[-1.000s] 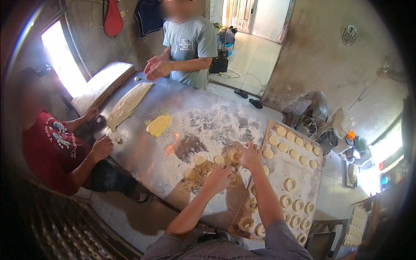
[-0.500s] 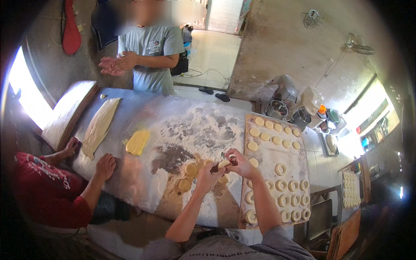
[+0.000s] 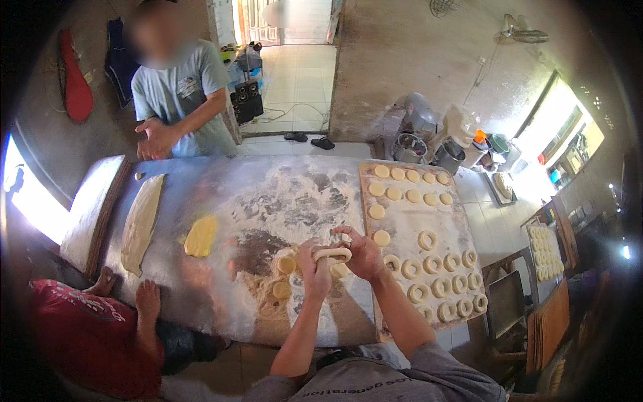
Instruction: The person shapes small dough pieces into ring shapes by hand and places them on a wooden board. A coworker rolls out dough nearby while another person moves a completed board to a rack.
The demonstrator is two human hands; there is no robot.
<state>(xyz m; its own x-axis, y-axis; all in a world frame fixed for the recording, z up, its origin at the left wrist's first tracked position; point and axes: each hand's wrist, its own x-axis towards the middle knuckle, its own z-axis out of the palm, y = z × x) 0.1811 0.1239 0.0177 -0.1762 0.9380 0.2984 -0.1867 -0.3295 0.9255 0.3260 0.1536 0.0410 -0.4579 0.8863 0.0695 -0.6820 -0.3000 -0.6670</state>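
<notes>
Between both hands, above the floured tabletop, is a dough ring (image 3: pixel 333 254) pulled into a long oval. My left hand (image 3: pixel 313 273) is closed on its left end. On the other end my right hand (image 3: pixel 366 256) is closed too, with its fingertips partly hidden by the dough. Around my hands on the table lie flat dough rounds, among them a dough round (image 3: pixel 281 290) left of my left hand and another dough round (image 3: pixel 340 271) just below the ring. To the right, a wooden board (image 3: pixel 402 228) carries rows of dough rounds and dough rings (image 3: pixel 433 264).
A yellow slab (image 3: pixel 200 236) and a long dough strip (image 3: pixel 143 224) lie on the metal table (image 3: pixel 214 177). A person in red (image 3: pixel 87 328) rests both hands at the left edge. Another person (image 3: pixel 184 100) stands across the table. Racks of dough (image 3: pixel 546 251) stand right.
The dough in my hands has widened into a stretched ring, and my hands have turned around it. My view has shifted. The person across the table has lowered their hands.
</notes>
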